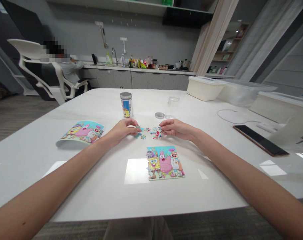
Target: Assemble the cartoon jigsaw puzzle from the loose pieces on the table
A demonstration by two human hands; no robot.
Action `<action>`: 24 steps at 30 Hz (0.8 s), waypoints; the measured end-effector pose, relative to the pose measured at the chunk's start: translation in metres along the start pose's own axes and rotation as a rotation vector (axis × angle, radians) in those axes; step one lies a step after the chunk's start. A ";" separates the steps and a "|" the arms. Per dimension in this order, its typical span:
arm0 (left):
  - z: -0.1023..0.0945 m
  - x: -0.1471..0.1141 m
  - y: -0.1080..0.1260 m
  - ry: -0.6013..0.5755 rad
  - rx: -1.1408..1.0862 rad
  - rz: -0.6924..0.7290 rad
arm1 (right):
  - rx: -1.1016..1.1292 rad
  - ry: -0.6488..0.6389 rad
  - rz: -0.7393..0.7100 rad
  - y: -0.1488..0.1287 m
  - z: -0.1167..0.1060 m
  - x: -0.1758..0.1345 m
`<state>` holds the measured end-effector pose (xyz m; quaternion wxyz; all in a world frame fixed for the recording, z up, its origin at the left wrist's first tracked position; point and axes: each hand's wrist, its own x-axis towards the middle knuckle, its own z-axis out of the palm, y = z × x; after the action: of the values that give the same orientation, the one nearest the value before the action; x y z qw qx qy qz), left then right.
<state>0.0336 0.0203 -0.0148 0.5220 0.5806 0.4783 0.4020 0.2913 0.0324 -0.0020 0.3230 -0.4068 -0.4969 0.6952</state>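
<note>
Several loose jigsaw puzzle pieces (148, 129) lie between my two hands on the white table. My left hand (125, 129) is at their left side, fingers curled and pinched on a puzzle piece (137, 126). From the right, my right hand (177, 129) pinches at another small piece (160, 128), partly hidden by the fingertips. Nearer to me is a joined cartoon puzzle (164, 163) showing a yellow, a pink and a brown figure. Its left edge has tabs sticking out. A curled picture sheet (83, 132) with the same figures lies beyond my left forearm.
A lidded jar (126, 105) stands behind my left hand. A clear open jar (173, 106) and a metal lid (159, 115) are behind my right. Rightward are a phone (260, 139), a cable (226, 117) and plastic boxes (205, 89). A person (71, 70) sits at the back left.
</note>
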 end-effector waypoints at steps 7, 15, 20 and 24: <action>0.000 0.001 0.000 -0.008 -0.107 -0.037 | -0.001 -0.018 0.028 -0.002 0.001 -0.003; 0.001 0.001 0.003 0.027 -0.073 -0.044 | -0.008 0.010 0.010 -0.001 0.001 -0.001; 0.003 0.001 0.005 0.053 -0.116 -0.061 | 0.004 0.004 0.011 -0.002 0.001 -0.002; 0.004 0.001 0.005 0.060 -0.123 -0.068 | -0.006 0.000 0.025 -0.001 0.000 0.000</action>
<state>0.0384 0.0206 -0.0104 0.5554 0.5187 0.4875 0.4299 0.2916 0.0325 -0.0010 0.3132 -0.4141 -0.4938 0.6976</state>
